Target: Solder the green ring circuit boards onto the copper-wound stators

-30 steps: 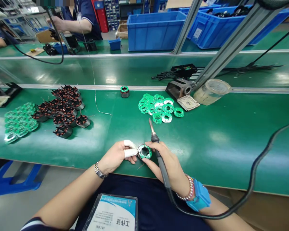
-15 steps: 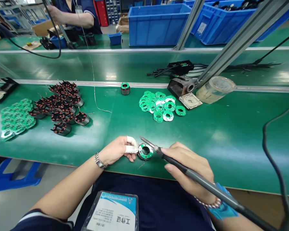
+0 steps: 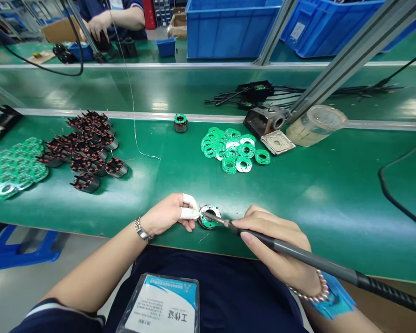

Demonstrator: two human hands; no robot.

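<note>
At the table's near edge lies a motor stator with a green-and-white ring circuit board [image 3: 215, 223] on top. My left hand [image 3: 169, 215], with white covers on thumb and forefinger, pinches at the stator's left rim; whether the fingertips grip the rim or one of its thin wires is hidden. In my right hand [image 3: 277, 245] is a soldering iron [image 3: 298, 253], held like a pen. Its metal tip reaches across the board's central hole to the left side, close to my left fingertips. Loose thin wires stick out around the stator.
Bare stators [image 3: 90, 148] and stacked green boards [image 3: 22, 166] lie left. Loose ring boards [image 3: 229, 150] and one board-topped stator [image 3: 180, 123] lie ahead. Right of them stand an iron holder [image 3: 263, 121] and a plastic tub [image 3: 315, 125]. A solder wire [image 3: 135, 125] hangs down. A co-worker's hand [image 3: 100, 25] shows beyond.
The iron's tip has come down from above the stator's far edge onto the board's left side. My left hand stays at the rim. The view has tilted slightly; the co-worker's hand has lowered.
</note>
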